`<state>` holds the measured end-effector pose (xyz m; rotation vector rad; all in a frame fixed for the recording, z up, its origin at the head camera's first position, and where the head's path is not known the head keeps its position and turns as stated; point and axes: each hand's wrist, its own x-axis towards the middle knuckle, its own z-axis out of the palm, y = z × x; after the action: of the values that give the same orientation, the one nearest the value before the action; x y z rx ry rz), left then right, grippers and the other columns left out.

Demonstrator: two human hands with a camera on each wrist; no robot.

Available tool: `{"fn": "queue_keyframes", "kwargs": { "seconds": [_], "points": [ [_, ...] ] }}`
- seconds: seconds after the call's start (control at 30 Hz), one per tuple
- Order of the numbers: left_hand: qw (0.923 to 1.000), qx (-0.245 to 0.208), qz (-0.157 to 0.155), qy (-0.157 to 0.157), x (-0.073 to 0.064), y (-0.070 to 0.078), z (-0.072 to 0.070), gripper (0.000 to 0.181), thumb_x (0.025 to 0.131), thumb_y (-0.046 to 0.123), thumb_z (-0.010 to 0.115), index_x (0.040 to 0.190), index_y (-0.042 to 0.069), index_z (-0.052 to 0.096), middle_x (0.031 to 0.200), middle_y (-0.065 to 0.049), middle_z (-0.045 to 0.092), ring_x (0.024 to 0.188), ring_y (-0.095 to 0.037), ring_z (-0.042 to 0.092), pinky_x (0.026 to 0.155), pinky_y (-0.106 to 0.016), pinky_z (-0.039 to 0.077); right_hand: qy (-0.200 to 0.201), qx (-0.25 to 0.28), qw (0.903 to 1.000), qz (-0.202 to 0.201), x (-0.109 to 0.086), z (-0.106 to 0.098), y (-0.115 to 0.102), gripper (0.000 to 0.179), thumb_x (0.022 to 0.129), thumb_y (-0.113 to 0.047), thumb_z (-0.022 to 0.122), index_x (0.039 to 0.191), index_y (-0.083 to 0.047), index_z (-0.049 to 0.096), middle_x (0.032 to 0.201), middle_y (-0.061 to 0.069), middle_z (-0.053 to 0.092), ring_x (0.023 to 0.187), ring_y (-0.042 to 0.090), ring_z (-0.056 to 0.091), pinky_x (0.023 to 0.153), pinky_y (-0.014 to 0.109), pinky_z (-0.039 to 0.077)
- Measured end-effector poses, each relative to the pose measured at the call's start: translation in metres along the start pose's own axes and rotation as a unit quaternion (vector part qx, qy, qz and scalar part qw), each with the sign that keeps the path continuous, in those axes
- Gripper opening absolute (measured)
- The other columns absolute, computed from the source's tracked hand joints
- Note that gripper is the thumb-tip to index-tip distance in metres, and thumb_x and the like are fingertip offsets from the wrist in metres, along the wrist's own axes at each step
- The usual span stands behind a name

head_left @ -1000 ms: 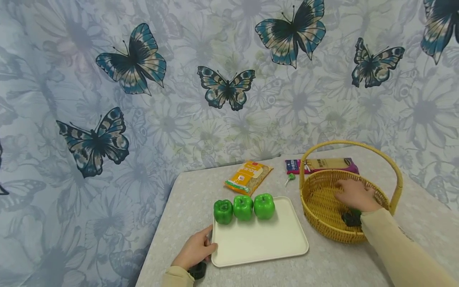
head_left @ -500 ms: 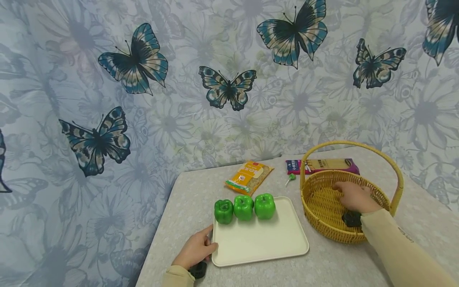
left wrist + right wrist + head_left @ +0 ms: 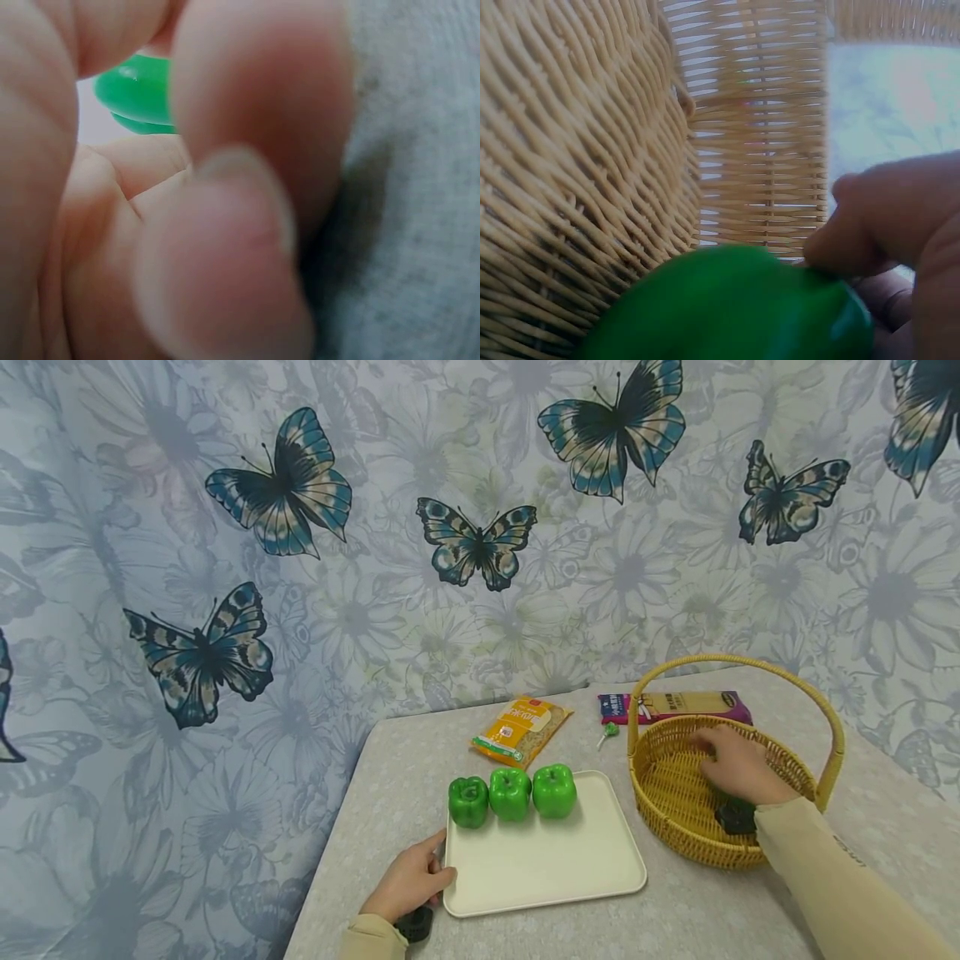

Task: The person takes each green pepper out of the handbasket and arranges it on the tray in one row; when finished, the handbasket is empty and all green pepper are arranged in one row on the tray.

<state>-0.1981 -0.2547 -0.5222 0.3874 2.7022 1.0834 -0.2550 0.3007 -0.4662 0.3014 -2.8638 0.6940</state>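
Observation:
My right hand (image 3: 742,764) reaches down into a yellow wicker basket (image 3: 675,839). In the right wrist view its thumb and fingers grip a smooth green bell pepper (image 3: 735,315) beside the woven wall; from the head, the hand and wrist mostly hide this pepper. My left hand (image 3: 408,881) rests at the left rim of a cream tray (image 3: 547,868), thumb and forefinger against the edge, fingers loosely bent. Three green bell peppers stand in a row along the tray's back: a darker left one (image 3: 468,802), a middle one (image 3: 510,794) and a right one (image 3: 553,791).
An orange food packet (image 3: 522,731) lies behind the tray. A green lollipop (image 3: 610,730) lies left of the basket, and a long purple packet (image 3: 675,706) behind it. The basket's tall handle (image 3: 720,657) arches over my right hand. A butterfly-patterned wall stands behind the table.
The right hand shifts only slightly within the basket, its thumb and fingers changing pose a little. The left hand, tray and peppers stay where they were.

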Motion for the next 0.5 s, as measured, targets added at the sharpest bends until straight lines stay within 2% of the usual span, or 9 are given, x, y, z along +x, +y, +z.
{"fn": "queue_keyframes", "kwargs": {
  "seconds": [0.2, 0.3, 0.43, 0.5],
  "points": [
    [1.0000, 0.001, 0.002, -0.001, 0.0011, -0.0001, -0.0001, 0.078, 0.090, 0.024, 0.070, 0.158, 0.001, 0.039, 0.065, 0.002, 0.062, 0.052, -0.015, 0.060, 0.046, -0.030, 0.047, 0.004, 0.028, 0.9996, 0.004, -0.0007, -0.0017, -0.0031, 0.042, 0.092, -0.009, 0.064, 0.134, -0.001, 0.064, 0.121, 0.024, 0.058, 0.110, 0.043, 0.057, 0.081, 0.067, 0.036],
    [1.0000, 0.004, 0.003, 0.000, 0.0017, -0.0007, 0.0001, 0.078, 0.090, 0.024, 0.070, 0.158, 0.001, 0.039, 0.065, 0.003, 0.062, 0.051, -0.014, 0.060, 0.045, -0.029, 0.045, 0.002, 0.047, 0.9989, 0.003, -0.0009, -0.0032, -0.0050, 0.043, 0.093, -0.008, 0.063, 0.135, 0.000, 0.063, 0.124, 0.026, 0.055, 0.111, 0.043, 0.056, 0.084, 0.067, 0.042],
    [1.0000, 0.005, 0.003, 0.000, 0.0015, -0.0015, 0.0002, 0.078, 0.090, 0.024, 0.070, 0.158, 0.000, 0.038, 0.065, 0.003, 0.062, 0.051, -0.015, 0.060, 0.045, -0.030, 0.046, -0.003, 0.064, 0.9980, -0.002, -0.0016, -0.0040, -0.0067, 0.043, 0.094, -0.006, 0.061, 0.136, 0.001, 0.062, 0.129, 0.027, 0.053, 0.113, 0.044, 0.057, 0.083, 0.059, 0.051],
    [1.0000, 0.005, 0.003, 0.000, 0.0013, -0.0021, 0.0004, 0.078, 0.090, 0.024, 0.070, 0.158, 0.000, 0.038, 0.065, 0.003, 0.062, 0.052, -0.015, 0.060, 0.046, -0.030, 0.046, -0.002, 0.065, 0.9979, -0.005, -0.0020, -0.0037, -0.0068, 0.042, 0.094, -0.005, 0.061, 0.136, 0.001, 0.062, 0.130, 0.027, 0.053, 0.113, 0.044, 0.057, 0.083, 0.058, 0.052]
  ]
}}
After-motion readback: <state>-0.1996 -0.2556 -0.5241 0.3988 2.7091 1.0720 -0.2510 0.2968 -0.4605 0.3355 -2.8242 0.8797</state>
